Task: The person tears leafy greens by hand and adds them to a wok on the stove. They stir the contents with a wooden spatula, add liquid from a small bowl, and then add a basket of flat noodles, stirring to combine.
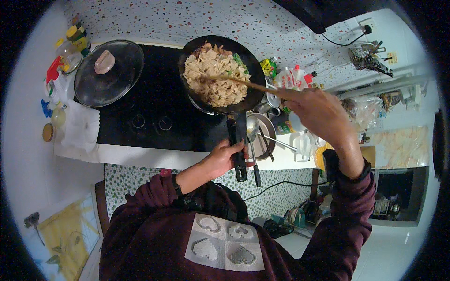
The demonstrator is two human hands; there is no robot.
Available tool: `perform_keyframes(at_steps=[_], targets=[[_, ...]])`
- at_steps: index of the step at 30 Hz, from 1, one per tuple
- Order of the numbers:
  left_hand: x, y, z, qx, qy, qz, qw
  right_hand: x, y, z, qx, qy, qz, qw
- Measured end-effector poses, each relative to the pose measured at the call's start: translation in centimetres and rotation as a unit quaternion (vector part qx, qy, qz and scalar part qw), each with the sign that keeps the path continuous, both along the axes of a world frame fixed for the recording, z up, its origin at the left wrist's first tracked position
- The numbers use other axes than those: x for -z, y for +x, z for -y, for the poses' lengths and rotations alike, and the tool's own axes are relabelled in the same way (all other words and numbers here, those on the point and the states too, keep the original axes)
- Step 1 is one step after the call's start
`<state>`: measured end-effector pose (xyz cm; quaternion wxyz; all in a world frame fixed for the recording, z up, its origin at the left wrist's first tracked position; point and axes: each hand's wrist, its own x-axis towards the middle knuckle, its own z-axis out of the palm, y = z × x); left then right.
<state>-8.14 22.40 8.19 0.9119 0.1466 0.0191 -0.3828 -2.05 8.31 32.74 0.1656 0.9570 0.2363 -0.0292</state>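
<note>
A dark frying pan on the right part of the black cooktop holds a heap of pale, flat pieces of food, with browned pieces and some green leaves at its far side. My left hand is closed around the pan's black handle. In my right hand, to the right of the pan, is a wooden utensil; it slants over the pan's rim and its far end lies in the food. Its exact shape at that end cannot be told.
A glass lid rests on the cooktop's left part. Spray bottles and a white cloth are at the left. Right of the pan's handle, a bowl holds a ladle and chopsticks, near several bottles and bags.
</note>
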Motion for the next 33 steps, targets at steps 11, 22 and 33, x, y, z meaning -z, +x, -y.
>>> perform_keyframes(at_steps=[11, 22, 33], targets=[[0.2, 0.0, 0.1, -0.003, -0.003, 0.010, 1.000, 8.6, 3.4, -0.8, 0.019, -0.050, 0.127, 0.990], [0.1, 0.1, 0.1, -0.004, -0.001, -0.030, 1.000, 12.5, 3.0, 0.2, 0.070, 0.124, 0.094, 0.985], [0.3, 0.2, 0.0, 0.002, -0.012, -0.006, 1.000, 9.7, 3.4, 5.4, -0.015, 0.008, 0.122, 0.992]])
